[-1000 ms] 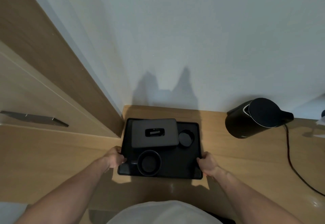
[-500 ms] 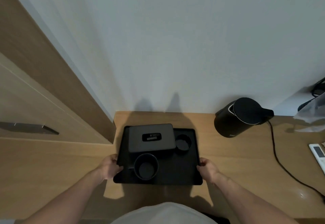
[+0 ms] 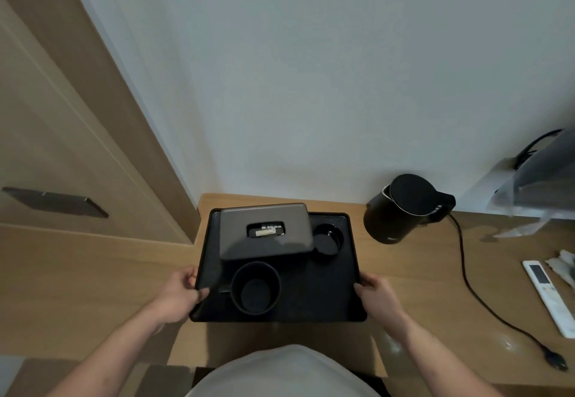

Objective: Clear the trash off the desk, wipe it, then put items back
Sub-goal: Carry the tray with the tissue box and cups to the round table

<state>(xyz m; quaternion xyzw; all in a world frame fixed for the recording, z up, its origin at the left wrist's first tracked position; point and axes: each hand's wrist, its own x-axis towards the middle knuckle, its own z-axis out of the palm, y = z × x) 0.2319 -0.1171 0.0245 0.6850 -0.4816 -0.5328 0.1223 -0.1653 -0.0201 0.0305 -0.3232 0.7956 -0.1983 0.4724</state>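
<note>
Head view. We hold the tray [image 3: 326, 300] by its two short sides, at the back left corner of the surface [image 3: 420, 275], close to the wall. The left hand [image 3: 180, 292] grips the left rim, thumb over the edge and fingers curled beneath. The right hand [image 3: 375, 292] clasps the right rim; its fingertips are hidden under the edge. Neither hand is spread flat: both are closed on the tray.

On the tray we see a box [image 3: 264, 230] at the back, a mug [image 3: 255, 287] at the front left, and a small cup [image 3: 326, 238] at the back right, just beside the box. Whether the tray rests on the surface or is lifted slightly we cannot tell.

The step in hand appears to be moving the loaded tray, either off for wiping or back into place. To do it well, we keep the tray level so that mug and cup do not slide, hold both sides evenly, and stay clear of the kettle [image 3: 401, 210] and its cord [image 3: 466, 278] to the right. A remote [image 3: 550, 297] lies at the far right, well apart.
</note>
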